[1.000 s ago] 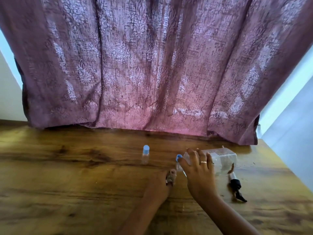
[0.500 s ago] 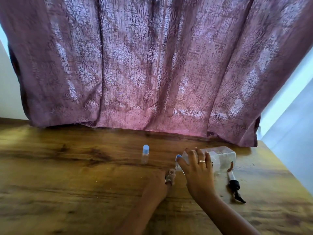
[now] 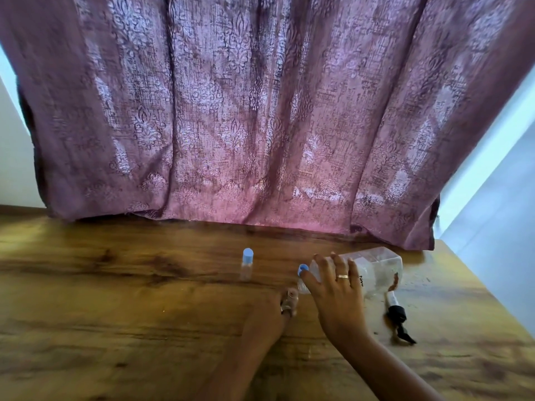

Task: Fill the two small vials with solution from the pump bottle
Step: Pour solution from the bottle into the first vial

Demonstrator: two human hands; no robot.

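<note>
Tipping the clear bottle on its side, our right hand is wrapped over its neck end, fingers spread across the plastic and a ring showing on one of them. We've got the bottle's mouth angled down toward the small vial that our left hand pinches upright on the wooden counter, fingers closed around the little tube. Just past the bottle's mouth sits a blue cap, right at our right fingertips. Whether liquid is flowing we cannot tell from up here.

Off to the left, well apart from the action, the second vial stands upright on the counter with its blue cap on. Over on the right, the black pump head lies flat on the counter, separate from the bottle, near its base end. Behind everything hangs a purple patterned curtain, its hem brushing the counter's far edge.
</note>
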